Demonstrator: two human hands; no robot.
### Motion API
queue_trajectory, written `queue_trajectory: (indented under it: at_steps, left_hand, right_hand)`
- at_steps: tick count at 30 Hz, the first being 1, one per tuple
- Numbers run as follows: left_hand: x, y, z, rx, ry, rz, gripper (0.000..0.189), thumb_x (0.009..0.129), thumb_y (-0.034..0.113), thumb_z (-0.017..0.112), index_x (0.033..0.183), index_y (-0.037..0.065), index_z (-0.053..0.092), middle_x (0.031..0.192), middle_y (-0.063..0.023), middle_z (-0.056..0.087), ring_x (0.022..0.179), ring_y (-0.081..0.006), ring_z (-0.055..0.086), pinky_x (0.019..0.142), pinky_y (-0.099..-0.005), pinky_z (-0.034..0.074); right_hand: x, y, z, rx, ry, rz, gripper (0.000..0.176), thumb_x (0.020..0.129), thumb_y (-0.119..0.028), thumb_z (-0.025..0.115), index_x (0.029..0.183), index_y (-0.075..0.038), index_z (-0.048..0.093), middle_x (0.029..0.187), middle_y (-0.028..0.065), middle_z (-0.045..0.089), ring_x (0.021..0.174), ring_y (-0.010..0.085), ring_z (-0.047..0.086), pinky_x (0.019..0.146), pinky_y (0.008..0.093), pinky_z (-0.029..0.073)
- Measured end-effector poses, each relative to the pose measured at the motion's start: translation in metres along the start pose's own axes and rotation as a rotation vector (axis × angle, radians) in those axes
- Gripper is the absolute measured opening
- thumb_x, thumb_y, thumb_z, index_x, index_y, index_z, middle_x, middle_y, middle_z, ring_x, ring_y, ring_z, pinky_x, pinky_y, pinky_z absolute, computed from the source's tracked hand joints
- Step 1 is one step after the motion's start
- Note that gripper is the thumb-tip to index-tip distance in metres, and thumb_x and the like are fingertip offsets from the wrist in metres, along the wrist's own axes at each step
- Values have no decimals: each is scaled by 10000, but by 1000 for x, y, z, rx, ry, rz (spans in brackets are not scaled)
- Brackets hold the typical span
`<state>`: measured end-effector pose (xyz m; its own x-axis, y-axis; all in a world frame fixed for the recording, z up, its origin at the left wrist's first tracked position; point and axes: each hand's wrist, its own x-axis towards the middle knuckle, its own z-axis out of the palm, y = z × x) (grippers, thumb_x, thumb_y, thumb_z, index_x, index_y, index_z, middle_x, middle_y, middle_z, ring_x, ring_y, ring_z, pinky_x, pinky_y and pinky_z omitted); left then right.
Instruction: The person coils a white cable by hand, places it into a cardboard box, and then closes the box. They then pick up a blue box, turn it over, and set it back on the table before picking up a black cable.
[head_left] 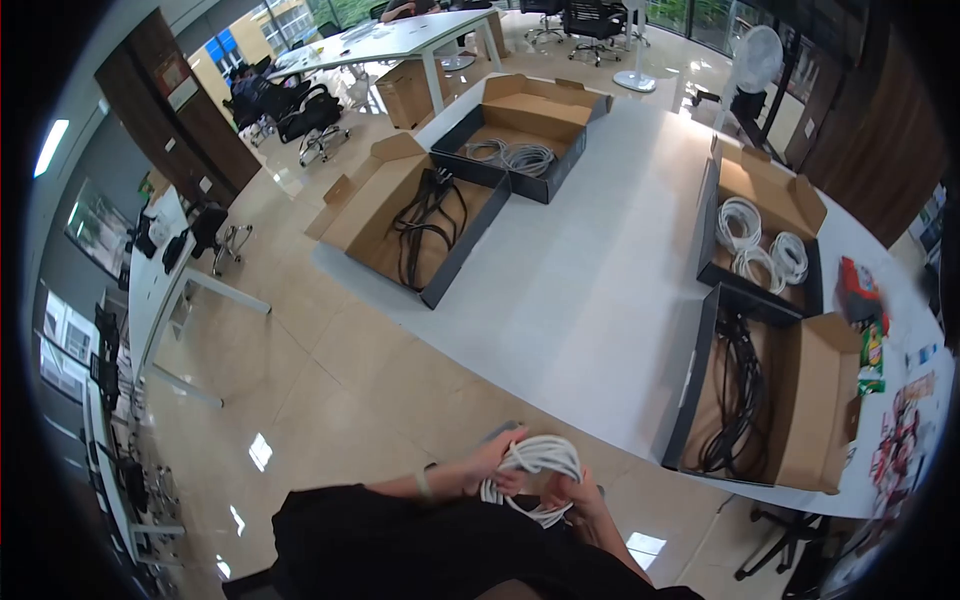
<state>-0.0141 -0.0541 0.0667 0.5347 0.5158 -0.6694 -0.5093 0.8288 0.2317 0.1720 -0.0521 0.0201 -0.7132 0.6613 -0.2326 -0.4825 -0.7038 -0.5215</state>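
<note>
A coiled white cable (545,455) is held close in front of my body, just off the near edge of the white table. My left hand (493,462) grips the left side of the loops, its fingers wrapped round them. On the right side, my right hand (574,492) is closed on the same coil. Part of the cable's lower loops is hidden behind my fingers and dark sleeve. Both hands are well apart from the boxes on the table.
Open boxes stand on the white table (590,270): a left box (350,225) and a right front box (810,400) with black cables, a back box (475,125) and a right rear box (765,180) with pale coils. Snack packets (872,350) lie far right.
</note>
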Motion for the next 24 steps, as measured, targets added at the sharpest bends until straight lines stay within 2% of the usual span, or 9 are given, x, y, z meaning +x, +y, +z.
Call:
queue_trajectory:
  at_steps: [2, 5, 7, 9, 10, 11, 13, 16, 24]
  left_hand:
    - [-2, 19, 15, -50, -660, -33, 556, 884, 508, 198, 587, 93, 421, 388, 25, 270, 324, -80, 264, 332, -223, 259]
    - [-19, 45, 73, -72, -910, -155, 520, 883, 492, 260, 624, 93, 470, 387, 23, 318, 334, -79, 329, 346, -222, 315]
    - [34, 34, 41, -453, -985, -194, 384, 916, 335, 317, 1058, 46, 526, 843, -51, 586, 773, -127, 572, 701, -274, 482]
    - [-10, 69, 82, 173, -315, 705, 322, 911, 250, 366, 1124, 40, 484, 1097, -26, 523, 1045, -139, 479, 892, -306, 402]
    - [-20, 91, 101, 214, -30, 746, 356, 901, 332, 370, 1046, 51, 534, 954, -51, 583, 862, -149, 568, 739, -282, 479]
    - [2, 125, 64, 22, -649, 250, 441, 874, 450, 369, 916, 61, 573, 656, -36, 559, 555, -121, 547, 498, -238, 465]
    - [-19, 140, 81, 135, -309, 343, 539, 836, 563, 348, 778, 74, 568, 446, 27, 379, 353, -80, 373, 344, -203, 333]
    - [-27, 135, 95, 291, -32, 474, 549, 850, 564, 313, 729, 69, 518, 437, 50, 328, 340, -64, 308, 347, -205, 305]
    - [1, 148, 85, 233, -109, 452, 459, 847, 502, 410, 795, 62, 529, 526, 24, 451, 454, -68, 459, 433, -215, 412]
  right_hand:
    - [-3, -35, 33, 245, -223, -12, 295, 771, -216, 634, 913, 0, 492, 515, 5, 401, 423, 97, 399, 437, 256, 392]
    - [9, -65, 76, 467, -714, -7, 305, 767, -210, 636, 948, -18, 482, 541, 14, 420, 431, 102, 436, 427, 256, 398]
    - [35, -78, 94, 633, -1085, -99, 312, 763, -208, 641, 956, -22, 481, 563, 20, 439, 455, 111, 464, 437, 255, 407]
    - [54, -103, 89, 504, -1287, -40, 290, 789, -198, 611, 955, -11, 464, 640, 26, 474, 585, 126, 515, 524, 237, 435]
    - [22, -125, 106, 332, -404, -185, 273, 801, -198, 591, 955, -14, 462, 658, 28, 485, 576, 121, 502, 555, 250, 456]
    - [33, -137, 107, 157, -87, -240, 310, 792, -202, 600, 991, -8, 462, 663, 27, 486, 572, 115, 490, 559, 249, 454]
    - [52, -150, 113, -375, 290, -250, 356, 774, -190, 625, 1029, -4, 461, 715, 35, 514, 589, 114, 501, 537, 243, 442]
    - [61, -137, 108, -351, 492, -358, 448, 738, -207, 672, 1066, 7, 454, 823, 51, 540, 681, 114, 523, 585, 242, 438]
    - [52, -121, 89, -414, 573, -426, 432, 725, -196, 681, 1043, 14, 478, 861, 41, 543, 778, 95, 521, 656, 227, 420]
